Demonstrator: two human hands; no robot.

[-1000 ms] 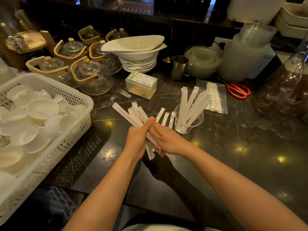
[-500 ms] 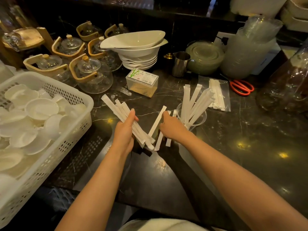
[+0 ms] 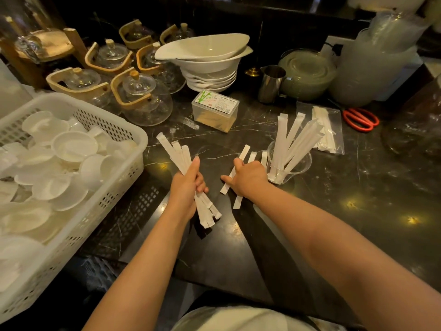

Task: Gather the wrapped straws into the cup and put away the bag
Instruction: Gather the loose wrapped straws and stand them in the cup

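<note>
My left hand (image 3: 187, 187) is shut on a bundle of white paper-wrapped straws (image 3: 176, 152), which stick out above and below the fist. My right hand (image 3: 248, 179) lies palm down on a few loose wrapped straws (image 3: 244, 151) on the dark marble counter, fingers spread over them. Just right of that hand stands a clear cup (image 3: 299, 167) with several wrapped straws (image 3: 296, 137) leaning in it. Behind the cup lies a clear plastic bag (image 3: 335, 130) with more straws inside.
A white slotted basket (image 3: 114, 187) full of white lids fills the left. Glass teapots (image 3: 143, 99), stacked white bowls (image 3: 207, 60), a toothpick box (image 3: 214, 109), a metal jug (image 3: 270, 83), red scissors (image 3: 361, 119) and stacked plastic lids line the back.
My hands have parted. The left hand kept the bundle and drew back to the left; the right hand let go and went down onto the loose straws beside the cup.
</note>
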